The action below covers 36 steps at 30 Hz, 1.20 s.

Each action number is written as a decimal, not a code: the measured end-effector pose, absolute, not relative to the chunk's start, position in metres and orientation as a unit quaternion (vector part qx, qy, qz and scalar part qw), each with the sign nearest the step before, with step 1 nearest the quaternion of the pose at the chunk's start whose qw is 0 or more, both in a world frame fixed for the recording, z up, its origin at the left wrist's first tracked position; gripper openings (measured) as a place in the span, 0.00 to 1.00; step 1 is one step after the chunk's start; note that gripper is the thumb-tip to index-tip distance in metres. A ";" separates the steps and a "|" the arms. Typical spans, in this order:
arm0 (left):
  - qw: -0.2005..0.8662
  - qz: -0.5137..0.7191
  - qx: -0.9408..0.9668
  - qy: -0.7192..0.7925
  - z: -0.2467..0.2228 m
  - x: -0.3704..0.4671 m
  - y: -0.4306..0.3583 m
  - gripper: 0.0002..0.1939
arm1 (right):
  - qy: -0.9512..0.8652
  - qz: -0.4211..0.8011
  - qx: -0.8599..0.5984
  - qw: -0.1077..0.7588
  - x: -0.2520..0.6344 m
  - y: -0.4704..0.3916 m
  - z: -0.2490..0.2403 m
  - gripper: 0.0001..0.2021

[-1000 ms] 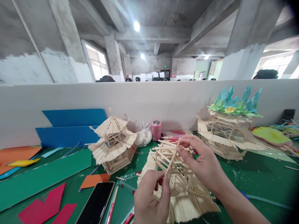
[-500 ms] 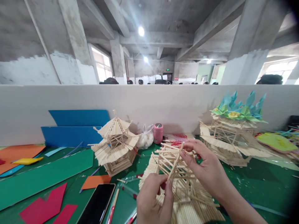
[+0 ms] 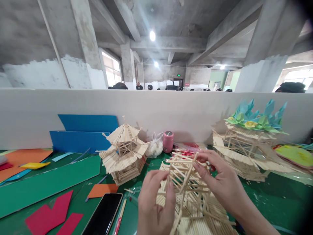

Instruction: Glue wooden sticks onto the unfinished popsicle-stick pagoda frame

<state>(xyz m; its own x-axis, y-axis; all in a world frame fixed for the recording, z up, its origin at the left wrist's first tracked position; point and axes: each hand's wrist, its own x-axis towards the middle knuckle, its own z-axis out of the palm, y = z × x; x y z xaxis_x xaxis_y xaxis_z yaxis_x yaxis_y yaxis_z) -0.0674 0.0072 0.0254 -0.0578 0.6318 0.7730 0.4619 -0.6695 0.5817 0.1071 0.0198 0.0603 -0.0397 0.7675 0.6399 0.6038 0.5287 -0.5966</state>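
Head view: the left hand [image 3: 156, 204] and right hand [image 3: 221, 182] both pinch thin pale sticks of an open lattice stick frame [image 3: 187, 182]. It stands on a slatted roof base on the green table [image 3: 269, 199], beside a glossy black phone [image 3: 104, 215].

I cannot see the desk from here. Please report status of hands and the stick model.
Left hand grips the stick tower frame at its side. Right hand pinches a top stick. Phone and finished stick pagoda lie left, apart.
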 end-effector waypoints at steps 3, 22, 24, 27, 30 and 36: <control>0.032 0.568 0.716 0.405 0.036 -0.077 0.024 0.12 | -0.717 0.080 -0.474 0.505 0.107 0.020 0.060 0.05; 0.018 0.467 0.802 0.371 0.048 -0.085 0.044 0.09 | -0.716 0.073 -0.482 0.500 0.107 0.021 0.059 0.06; 0.019 0.469 0.803 0.368 0.048 -0.085 0.044 0.09 | -0.714 0.077 -0.482 0.502 0.106 0.021 0.060 0.05; 0.020 0.469 0.804 0.363 0.047 -0.086 0.044 0.09 | -0.714 0.083 -0.480 0.504 0.105 0.020 0.062 0.05; 0.017 0.465 0.808 0.361 0.047 -0.086 0.044 0.09 | -0.712 0.091 -0.481 0.504 0.105 0.019 0.063 0.04; 0.009 0.463 0.809 0.363 0.047 -0.085 0.045 0.10 | -0.711 0.084 -0.480 0.507 0.104 0.019 0.064 0.06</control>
